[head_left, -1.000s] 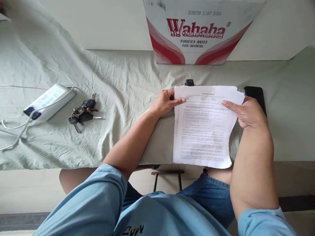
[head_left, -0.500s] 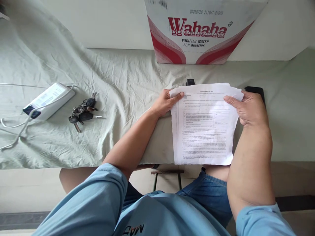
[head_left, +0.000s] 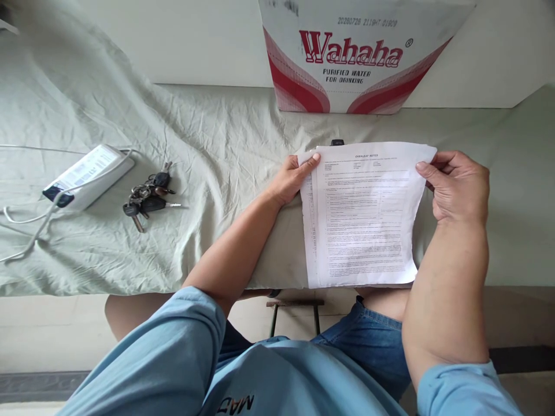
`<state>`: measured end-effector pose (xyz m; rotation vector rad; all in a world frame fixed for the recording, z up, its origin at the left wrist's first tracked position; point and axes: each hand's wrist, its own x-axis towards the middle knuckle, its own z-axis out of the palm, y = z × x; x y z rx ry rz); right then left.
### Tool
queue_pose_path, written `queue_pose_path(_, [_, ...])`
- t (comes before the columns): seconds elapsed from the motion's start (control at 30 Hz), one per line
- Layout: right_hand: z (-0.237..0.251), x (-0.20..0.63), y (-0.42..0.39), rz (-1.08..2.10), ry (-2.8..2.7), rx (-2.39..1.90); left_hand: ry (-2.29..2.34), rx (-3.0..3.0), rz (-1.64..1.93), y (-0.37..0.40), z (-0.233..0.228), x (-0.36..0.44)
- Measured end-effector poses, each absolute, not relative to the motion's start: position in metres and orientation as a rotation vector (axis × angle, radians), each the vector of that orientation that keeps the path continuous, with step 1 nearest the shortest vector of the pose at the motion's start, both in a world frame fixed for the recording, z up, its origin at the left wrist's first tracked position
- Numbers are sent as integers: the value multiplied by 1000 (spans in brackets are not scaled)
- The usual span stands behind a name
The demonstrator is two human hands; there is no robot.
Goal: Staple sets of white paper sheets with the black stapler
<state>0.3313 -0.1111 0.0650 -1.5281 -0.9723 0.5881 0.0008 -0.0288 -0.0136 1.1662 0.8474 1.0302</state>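
While the person sits: the view looks down past a light blue sleeve and denim-clad legs to a table.
Surface: a wrinkled pale green cloth point(head_left: 208, 138) covers the table, bunching up toward the far left; its near edge hangs just over the lap.
Room: a plain pale wall runs behind the table, and a pale floor and the dark frame of a stool point(head_left: 295, 315) show below the table edge.
Papers: a small stack of printed sheets point(head_left: 362, 216) lies on the cloth, directly in front of the person, its lower edge reaching the table edge. The top sheet sits shifted to the right of the sheets beneath.
Left hand point(head_left: 291, 180): closed in a pinch on the stack's upper left corner, thumb on top.
Right hand point(head_left: 459, 186): thumb and fingers pinched on the top sheet's upper right corner, lifting that corner slightly.
Box: a white and red carton point(head_left: 359, 58) printed "Wahaha purified water for drinking" stands against the wall, just beyond the papers.
Small dark object point(head_left: 337, 142): peeks out at the far edge of the papers, mostly hidden by them; what it is cannot be told.
Keys: a bunch of keys point(head_left: 147, 196) lies well left of the papers.
Power strip: a white power strip point(head_left: 87, 176) with white cables lies just left of the keys.
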Motion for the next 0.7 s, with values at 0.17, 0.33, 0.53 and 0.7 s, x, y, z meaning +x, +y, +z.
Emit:
queue_pose_path(0.17, [65,323,-110,576,-1010,-1528,813,1175,914,-34,1,-1])
queue_pose_path(0.33, [68,322,-116,751,-1054,-1566,894,1161,1018,-29,-4,-1])
queue_pose_path(0.53, [74,349,-143,1236,-1024,-1735,850,957,1360,-7,-16,5])
queue_pose_path(0.7, [75,342,-148,1006,-916,-1597,821,865,1444,-1,-13,8])
